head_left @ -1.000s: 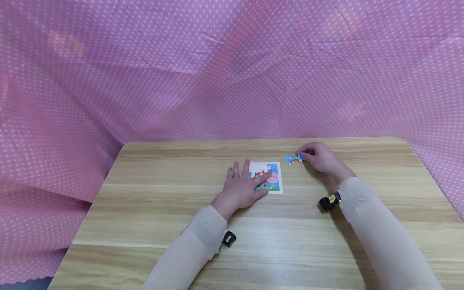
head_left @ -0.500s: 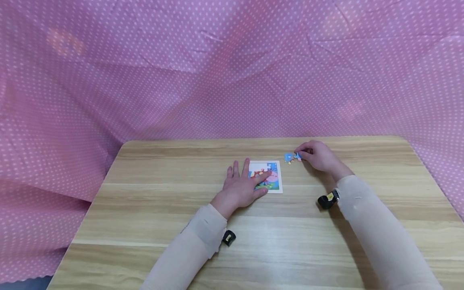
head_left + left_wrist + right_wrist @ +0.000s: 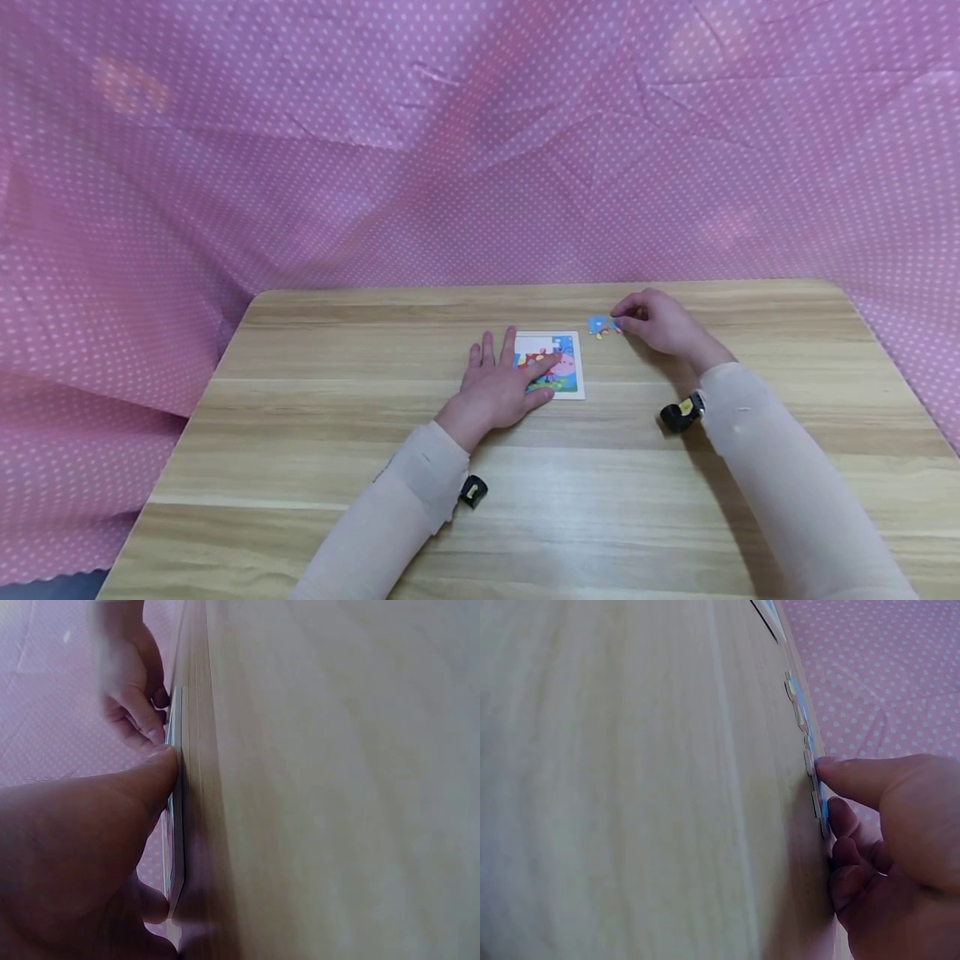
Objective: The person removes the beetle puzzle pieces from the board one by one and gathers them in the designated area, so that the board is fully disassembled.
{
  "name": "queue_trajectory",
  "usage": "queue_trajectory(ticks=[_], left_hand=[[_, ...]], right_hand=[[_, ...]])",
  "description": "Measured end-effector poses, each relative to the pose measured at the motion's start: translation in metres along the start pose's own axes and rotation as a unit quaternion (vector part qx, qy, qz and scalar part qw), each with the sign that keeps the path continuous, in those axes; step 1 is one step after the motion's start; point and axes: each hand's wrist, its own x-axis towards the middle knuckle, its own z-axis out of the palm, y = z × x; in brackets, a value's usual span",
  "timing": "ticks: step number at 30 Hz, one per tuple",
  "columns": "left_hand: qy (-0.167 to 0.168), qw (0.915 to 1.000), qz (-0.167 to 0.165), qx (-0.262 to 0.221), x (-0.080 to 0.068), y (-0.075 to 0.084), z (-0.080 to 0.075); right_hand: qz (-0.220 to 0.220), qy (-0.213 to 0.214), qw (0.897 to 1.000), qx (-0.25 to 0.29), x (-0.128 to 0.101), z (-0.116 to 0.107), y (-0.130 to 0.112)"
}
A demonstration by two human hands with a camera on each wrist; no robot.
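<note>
The loose pieces point(image 3: 600, 326) lie on the table point(image 3: 300, 433), just right of the puzzle board point(image 3: 558, 367) and a little farther from you than it. They are small, mostly blue, and they sit close together in a short row. In the right wrist view this row point(image 3: 804, 727) runs away from your right hand toward the board corner point(image 3: 769, 613), so its long axis points roughly from your hand to the board. How each single piece is turned is too small to tell.

Your right hand point(image 3: 660, 323) is the nearer one. Its fingers are curled, and the thumb and fingertips point(image 3: 826, 766) touch the nearest piece point(image 3: 821, 806) at the end of the row. It looks like a pinch on this piece, which lies flat on the table. So the pieces lie to the left of this grip, between it and the board.

Your left hand point(image 3: 498, 387) lies flat, with straight fingers spread. Its fingers rest on the left part of the board and hold nothing. In the left wrist view its thumb point(image 3: 154, 776) presses on the board edge point(image 3: 177, 825), which lies thin and flat on the table.

The board has a white frame, and a colourful picture fills most of it. It is nearly square, so it has no clear long axis.

Behind the table hangs a pink dotted cloth point(image 3: 450, 125).
</note>
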Motion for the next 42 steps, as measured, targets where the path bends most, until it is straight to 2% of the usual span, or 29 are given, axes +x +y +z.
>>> queue_trajectory(ticks=[8,23,36,42], left_hand=[[0.001,1.0,0.001,-0.006,-0.001,0.0,-0.002],[0.007,1.0,0.006,-0.004,0.001,0.0,0.001],[0.005,0.9998,0.01,-0.017,-0.001,-0.004,0.002],[0.005,0.9996,0.013,-0.023,-0.005,-0.003,0.0]], right_hand=[[0.006,-0.004,1.0,0.002,-0.002,-0.003,-0.001],[0.012,0.014,1.0,0.014,-0.012,-0.005,-0.005],[-0.037,0.034,0.999,0.014,-0.02,0.002,-0.024],[-0.039,0.024,0.999,0.021,-0.02,0.008,-0.032]])
